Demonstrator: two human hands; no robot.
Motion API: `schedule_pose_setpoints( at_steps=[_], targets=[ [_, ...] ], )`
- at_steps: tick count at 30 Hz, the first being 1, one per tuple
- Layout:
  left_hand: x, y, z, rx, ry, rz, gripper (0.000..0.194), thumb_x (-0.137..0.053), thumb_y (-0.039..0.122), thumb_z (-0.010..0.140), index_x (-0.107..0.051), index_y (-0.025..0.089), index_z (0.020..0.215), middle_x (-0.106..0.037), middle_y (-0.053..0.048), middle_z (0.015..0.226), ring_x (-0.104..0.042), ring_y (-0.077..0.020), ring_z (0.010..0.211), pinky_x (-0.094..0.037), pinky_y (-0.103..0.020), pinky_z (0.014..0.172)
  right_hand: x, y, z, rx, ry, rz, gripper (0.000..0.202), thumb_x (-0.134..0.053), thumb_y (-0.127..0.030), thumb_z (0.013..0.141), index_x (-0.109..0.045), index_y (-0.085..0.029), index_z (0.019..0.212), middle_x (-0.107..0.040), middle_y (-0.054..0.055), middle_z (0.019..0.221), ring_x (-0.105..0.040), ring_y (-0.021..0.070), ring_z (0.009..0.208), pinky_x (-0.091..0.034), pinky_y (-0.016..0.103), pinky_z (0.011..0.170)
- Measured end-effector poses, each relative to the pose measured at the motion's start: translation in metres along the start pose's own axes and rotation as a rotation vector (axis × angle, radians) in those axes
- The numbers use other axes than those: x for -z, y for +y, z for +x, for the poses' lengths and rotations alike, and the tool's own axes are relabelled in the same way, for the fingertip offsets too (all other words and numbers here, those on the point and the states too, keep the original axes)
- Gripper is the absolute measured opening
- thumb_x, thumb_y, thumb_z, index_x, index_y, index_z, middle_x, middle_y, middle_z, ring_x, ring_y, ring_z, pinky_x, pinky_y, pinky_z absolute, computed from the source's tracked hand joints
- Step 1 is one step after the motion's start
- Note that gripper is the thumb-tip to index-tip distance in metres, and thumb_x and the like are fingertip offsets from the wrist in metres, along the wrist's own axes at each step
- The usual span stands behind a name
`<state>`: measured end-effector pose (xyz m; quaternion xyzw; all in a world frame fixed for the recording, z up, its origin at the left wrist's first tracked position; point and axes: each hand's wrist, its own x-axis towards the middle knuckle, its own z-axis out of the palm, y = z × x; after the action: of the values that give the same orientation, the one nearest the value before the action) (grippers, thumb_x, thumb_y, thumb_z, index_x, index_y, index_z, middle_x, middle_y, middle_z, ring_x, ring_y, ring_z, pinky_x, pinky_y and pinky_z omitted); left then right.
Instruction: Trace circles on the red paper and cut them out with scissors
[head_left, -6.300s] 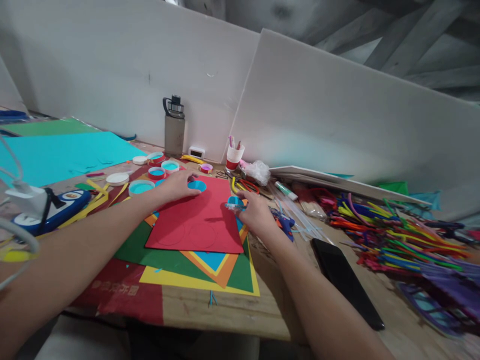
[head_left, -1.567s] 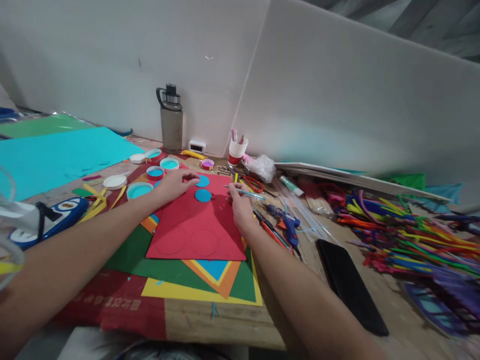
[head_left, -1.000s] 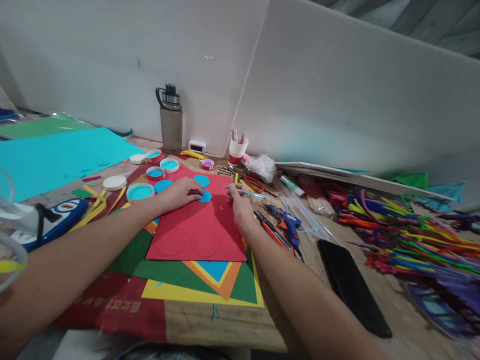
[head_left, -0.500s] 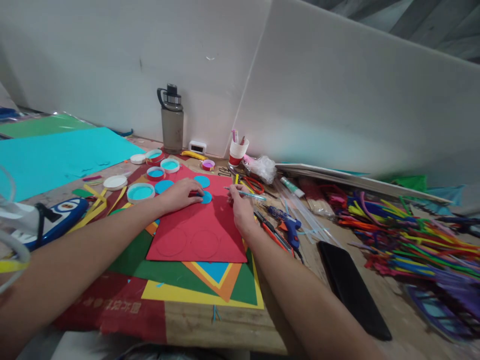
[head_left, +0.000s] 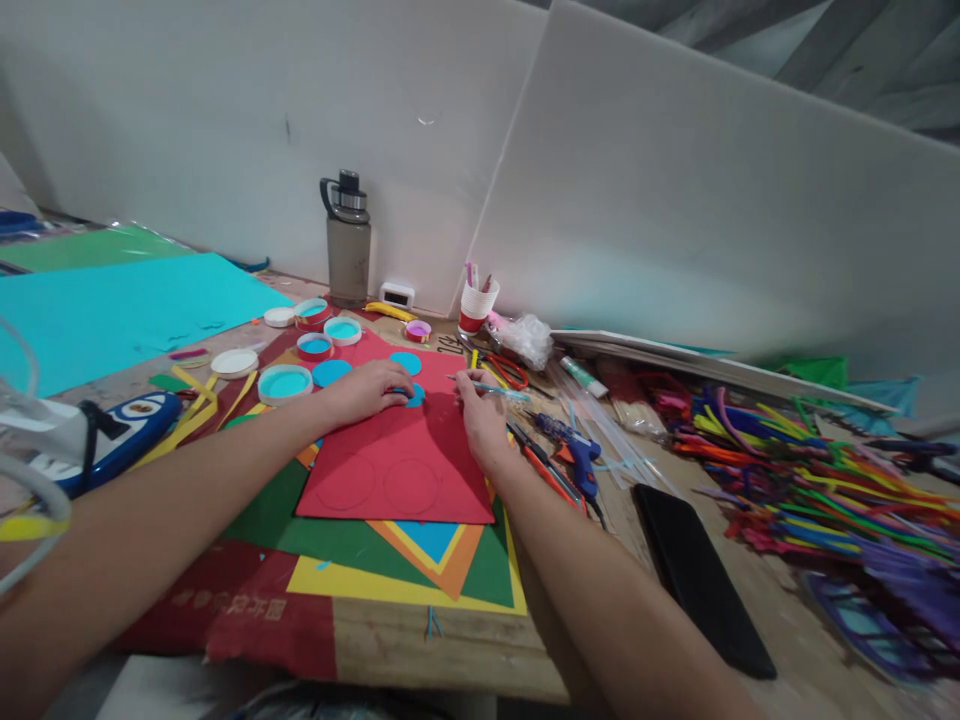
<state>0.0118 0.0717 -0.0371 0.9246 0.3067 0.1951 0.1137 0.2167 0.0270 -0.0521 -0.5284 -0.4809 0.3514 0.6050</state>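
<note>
A red sheet [head_left: 442,450] lies on stacked coloured papers, with two circles drawn near its front edge. Over its left part rests my left hand [head_left: 375,390], fingertips pressing down on a blue disc [head_left: 415,396]. Just behind that is another blue disc [head_left: 406,363], and a third blue disc [head_left: 331,373] lies left of the hand. My right hand [head_left: 478,408], at the sheet's right side, is closed round a slim light-blue pen [head_left: 495,390], whose tip points left above the red sheet.
Round lids and tubs [head_left: 285,383] stand at left, with a bottle [head_left: 349,250] behind. To the right lie a glue gun [head_left: 577,455], a black phone-like slab [head_left: 701,580] and many pipe cleaners [head_left: 817,470]. A paper cup [head_left: 478,305] stands at the wall.
The view has shifted slightly. My left hand has moved a little to the right over the blue disc; my right hand stays nearly in place with the pen.
</note>
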Motion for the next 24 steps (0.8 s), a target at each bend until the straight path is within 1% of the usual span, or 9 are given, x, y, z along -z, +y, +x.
schedule_pose_setpoints(
  at_steps=[4, 8, 11, 17, 24],
  targets=[
    [-0.002, -0.003, -0.002, -0.005, 0.019, -0.063, 0.019, -0.059, 0.028, 0.088, -0.074, 0.020, 0.097, -0.071, -0.008, 0.108, -0.061, -0.0216, 0.108, -0.046, -0.035, 0.096, 0.000, 0.000, 0.001, 0.011, 0.013, -0.002, 0.023, -0.057, -0.044, 0.079, -0.057, -0.021, 0.080, -0.060, -0.003, 0.070, -0.052, 0.0113, 0.061, -0.040, 0.023, 0.057],
    [-0.002, -0.003, -0.003, 0.006, 0.010, -0.084, 0.020, -0.060, 0.031, 0.088, -0.074, 0.019, 0.096, -0.069, -0.010, 0.113, -0.061, -0.0214, 0.108, -0.046, -0.035, 0.097, 0.001, 0.007, 0.005, -0.021, 0.043, 0.047, 0.022, -0.058, -0.044, 0.079, -0.055, -0.022, 0.081, -0.058, -0.004, 0.068, -0.050, 0.0101, 0.057, -0.039, 0.022, 0.055],
    [-0.002, -0.002, -0.003, 0.022, 0.008, -0.078, 0.021, -0.059, 0.031, 0.089, -0.074, 0.019, 0.097, -0.069, -0.009, 0.114, -0.061, -0.0214, 0.108, -0.046, -0.035, 0.097, 0.001, 0.010, 0.006, -0.039, 0.036, 0.078, 0.022, -0.059, -0.044, 0.079, -0.054, -0.022, 0.081, -0.057, -0.005, 0.067, -0.048, 0.0099, 0.055, -0.040, 0.022, 0.055],
    [-0.004, -0.004, -0.003, 0.015, 0.010, -0.052, 0.022, -0.058, 0.031, 0.089, -0.074, 0.019, 0.098, -0.070, -0.008, 0.114, -0.062, -0.0204, 0.108, -0.045, -0.034, 0.098, 0.000, 0.005, 0.004, -0.038, 0.037, 0.073, 0.020, -0.058, -0.042, 0.079, -0.055, -0.022, 0.080, -0.057, -0.004, 0.067, -0.049, 0.0099, 0.055, -0.040, 0.022, 0.055],
    [-0.006, -0.006, -0.003, 0.012, 0.026, -0.066, 0.023, -0.058, 0.034, 0.089, -0.074, 0.020, 0.099, -0.070, -0.009, 0.114, -0.062, -0.0213, 0.108, -0.046, -0.036, 0.097, -0.001, 0.006, 0.003, -0.031, 0.041, 0.059, 0.023, -0.058, -0.044, 0.079, -0.056, -0.022, 0.081, -0.060, -0.003, 0.069, -0.051, 0.0105, 0.058, -0.042, 0.022, 0.056]
  ],
)
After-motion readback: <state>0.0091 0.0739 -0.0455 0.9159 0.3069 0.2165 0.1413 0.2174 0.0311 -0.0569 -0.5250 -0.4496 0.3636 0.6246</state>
